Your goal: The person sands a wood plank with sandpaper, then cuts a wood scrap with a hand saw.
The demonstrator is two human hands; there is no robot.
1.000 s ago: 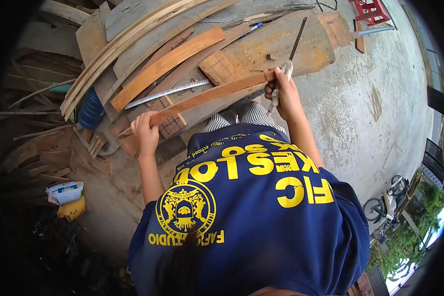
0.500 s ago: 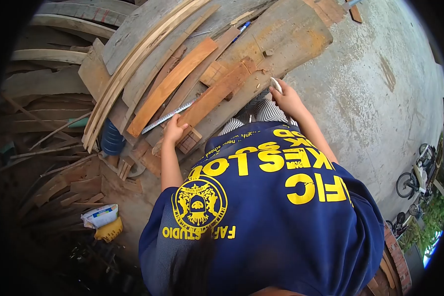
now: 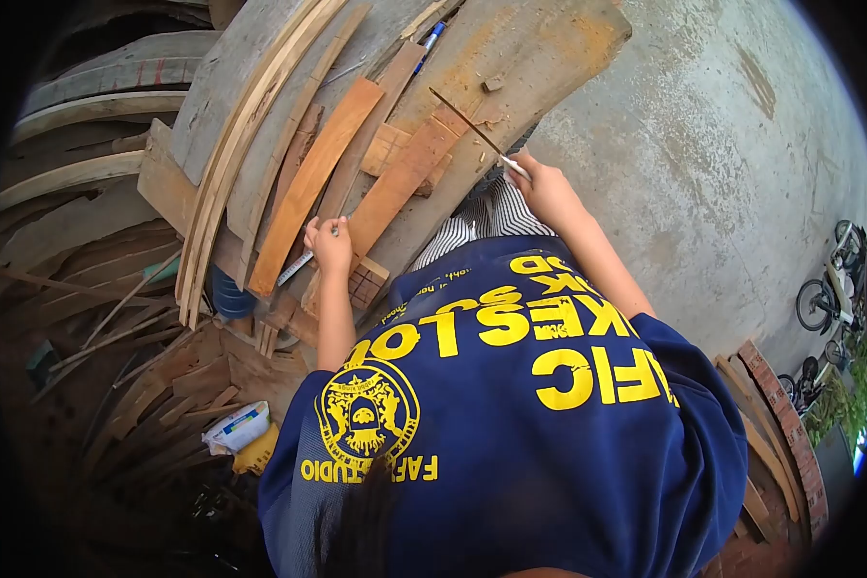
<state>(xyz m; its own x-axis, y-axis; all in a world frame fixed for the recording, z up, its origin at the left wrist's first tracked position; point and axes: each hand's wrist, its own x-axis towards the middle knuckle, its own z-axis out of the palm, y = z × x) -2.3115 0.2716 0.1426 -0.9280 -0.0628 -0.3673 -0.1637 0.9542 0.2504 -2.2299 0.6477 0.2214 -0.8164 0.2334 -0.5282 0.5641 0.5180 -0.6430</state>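
My left hand [image 3: 329, 246] is closed round a white ruler [image 3: 296, 269], whose lower end shows below the hand and whose other end pokes out at the fingers. My right hand [image 3: 549, 191] grips the white handle of a tool with a long, thin dark blade [image 3: 464, 118]. That blade reaches up and left over the far end of a reddish-brown board [image 3: 407, 178]. This board lies across small wood blocks [image 3: 366, 281] on a wide grey plank [image 3: 539, 53]. Beside it rests a curved orange-brown board [image 3: 320, 178].
Long curved strips [image 3: 231, 144] lie left of the boards. A blue marker [image 3: 431, 46] lies at the back. Stacked timber [image 3: 87, 173] fills the left side, above a white bag [image 3: 236, 429]. Concrete floor [image 3: 684, 144] extends right, towards parked two-wheelers [image 3: 828, 299].
The ruler, earlier lying along the board under my left hand, is now gripped and tilted. My right hand has turned the tool so its thin blade shows over the board. The view has shifted slightly.
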